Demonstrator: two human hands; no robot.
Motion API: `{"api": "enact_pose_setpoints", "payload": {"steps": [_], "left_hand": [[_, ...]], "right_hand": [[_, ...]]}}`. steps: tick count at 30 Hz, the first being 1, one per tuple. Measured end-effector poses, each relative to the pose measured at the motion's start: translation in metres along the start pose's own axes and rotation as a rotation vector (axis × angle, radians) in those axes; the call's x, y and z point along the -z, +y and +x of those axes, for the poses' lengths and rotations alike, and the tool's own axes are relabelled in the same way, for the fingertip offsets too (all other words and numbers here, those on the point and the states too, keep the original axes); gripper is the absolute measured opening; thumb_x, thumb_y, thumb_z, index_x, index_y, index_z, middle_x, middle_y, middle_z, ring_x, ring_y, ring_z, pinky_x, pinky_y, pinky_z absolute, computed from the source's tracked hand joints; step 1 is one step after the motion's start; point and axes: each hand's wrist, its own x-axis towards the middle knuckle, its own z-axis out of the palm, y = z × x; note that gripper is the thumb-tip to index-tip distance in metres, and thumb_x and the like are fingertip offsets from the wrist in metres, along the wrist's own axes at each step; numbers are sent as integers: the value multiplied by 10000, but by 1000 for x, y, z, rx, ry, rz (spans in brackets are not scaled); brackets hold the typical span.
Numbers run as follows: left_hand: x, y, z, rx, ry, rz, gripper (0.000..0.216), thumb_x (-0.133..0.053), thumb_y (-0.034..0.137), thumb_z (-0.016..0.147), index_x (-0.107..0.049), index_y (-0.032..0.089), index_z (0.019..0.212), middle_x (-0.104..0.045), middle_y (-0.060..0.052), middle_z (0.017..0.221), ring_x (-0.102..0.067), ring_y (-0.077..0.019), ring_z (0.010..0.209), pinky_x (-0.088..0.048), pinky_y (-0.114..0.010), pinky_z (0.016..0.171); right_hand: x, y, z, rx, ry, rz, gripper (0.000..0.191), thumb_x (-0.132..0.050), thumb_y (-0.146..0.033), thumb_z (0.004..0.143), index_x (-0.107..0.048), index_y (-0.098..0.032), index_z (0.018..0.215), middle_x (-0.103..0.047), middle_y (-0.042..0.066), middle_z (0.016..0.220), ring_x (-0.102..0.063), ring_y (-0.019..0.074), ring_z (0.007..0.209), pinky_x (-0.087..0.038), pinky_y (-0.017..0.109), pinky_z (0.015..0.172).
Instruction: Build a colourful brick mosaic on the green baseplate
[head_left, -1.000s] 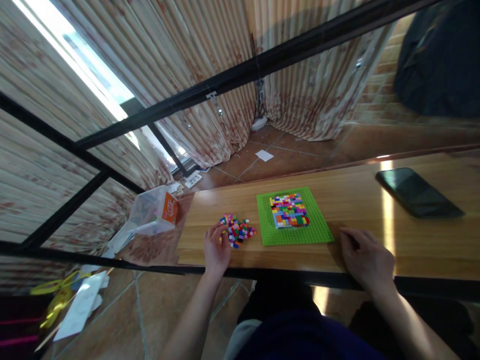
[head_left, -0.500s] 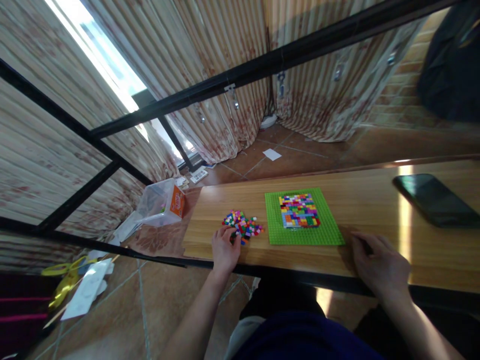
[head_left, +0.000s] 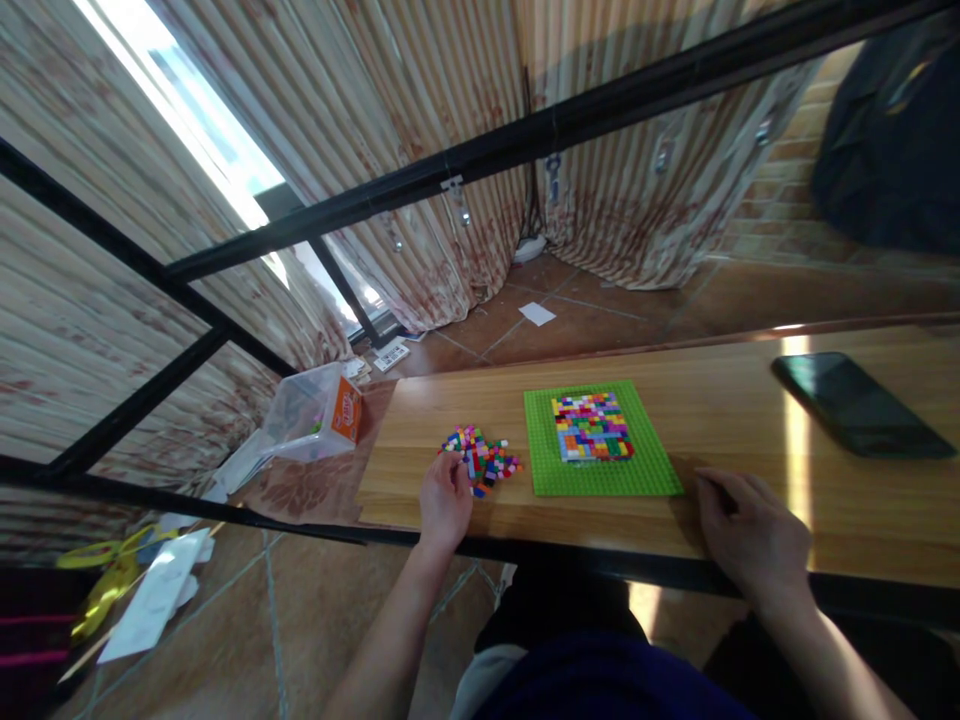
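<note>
My left hand (head_left: 445, 498) is at the near left side of a loose pile of small, many-coloured toy bricks (head_left: 491, 462). Its thumb and fingers are pinched together; anything between them is too small to make out. Right of the pile lies a green studded baseplate (head_left: 540, 478). A rectangular block of mixed-colour bricks (head_left: 592, 428) stands on it, its layers tightly packed. My right hand (head_left: 754, 535) rests on the table just beyond the plate's near right corner, fingers curled closed, and I see nothing in it.
A dark phone (head_left: 859, 400) lies at the right of the wooden table (head_left: 720, 400). Left of the table, a clear plastic box (head_left: 311, 415) with an orange label sits lower down. A black metal rail (head_left: 487, 155) crosses in front of the curtains.
The fingers of my left hand have drawn together and pulled back slightly from the bricks. My right hand stays in place. The whole view has shifted a little.
</note>
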Motion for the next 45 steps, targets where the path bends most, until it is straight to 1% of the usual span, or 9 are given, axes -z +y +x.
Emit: {"api": "enact_pose_setpoints", "payload": {"steps": [7, 11, 15, 19, 23, 32, 36, 40, 45], "left_hand": [[1, -8, 5, 69, -21, -143, 209, -503, 168, 877, -687, 198, 974, -739, -59, 908, -688, -200, 842, -541, -328, 799], [2, -13, 8, 175, -37, -192, 212, -513, 161, 855, -704, 183, 943, -740, -61, 892, -686, -203, 849, -535, -339, 837], [6, -15, 11, 239, -35, -252, 138, -535, 201, 852, -662, 183, 905, -704, -36, 821, -660, -188, 798, -520, -307, 782], [8, -15, 12, 271, -5, -306, 84, -558, 242, 845, -619, 192, 875, -660, -16, 773, -623, -172, 751, -488, -271, 714], [7, -13, 12, 266, -50, -321, 63, -523, 207, 834, -582, 194, 850, -623, 1, 741, -585, -154, 700, -448, -251, 675], [5, -9, 12, 230, -112, -215, 160, -459, 204, 861, -606, 204, 925, -523, 52, 613, -509, -137, 580, -376, -230, 606], [8, -3, 18, 193, -213, -12, 184, -484, 248, 899, -661, 195, 900, -570, 33, 608, -534, -138, 580, -346, -237, 605], [10, 7, 25, 149, -260, 245, 235, -507, 279, 933, -721, 196, 884, -680, -26, 703, -610, -166, 669, -331, -256, 623], [8, 11, 30, 171, -289, 336, 196, -586, 306, 922, -757, 214, 952, -753, -59, 827, -666, -192, 770, -357, -265, 660]], "right_hand": [[0, -1, 0, -1, -2, -11, 321, -503, -399, 939, -740, -182, 959, -730, 95, 932, -669, 236, 799, -441, 315, 585], [0, 0, 0, -3, -9, -25, 331, -490, -403, 944, -738, -184, 964, -730, 83, 937, -658, 221, 782, -428, 303, 579], [1, 0, 0, -15, -12, -28, 324, -502, -403, 942, -739, -186, 981, -728, 73, 940, -640, 200, 734, -417, 300, 578], [2, -1, 0, -4, -10, -30, 320, -501, -402, 943, -737, -186, 960, -725, 79, 938, -652, 220, 780, -421, 304, 585], [2, 0, 0, 9, -6, -24, 305, -509, -394, 935, -733, -189, 959, -725, 78, 930, -660, 228, 804, -428, 303, 589], [1, 1, 0, 16, 1, -40, 287, -525, -373, 937, -737, -182, 970, -724, 84, 931, -660, 229, 796, -428, 310, 580], [1, 2, 0, 26, -1, -43, 286, -526, -370, 943, -738, -182, 982, -727, 84, 946, -662, 232, 811, -427, 311, 582], [1, 1, -1, 9, -9, -28, 279, -529, -375, 937, -735, -189, 965, -724, 85, 941, -656, 231, 794, -421, 311, 576], [2, 0, 0, 5, -5, -21, 279, -533, -376, 936, -736, -187, 969, -726, 82, 935, -651, 217, 766, -418, 301, 570]]}}
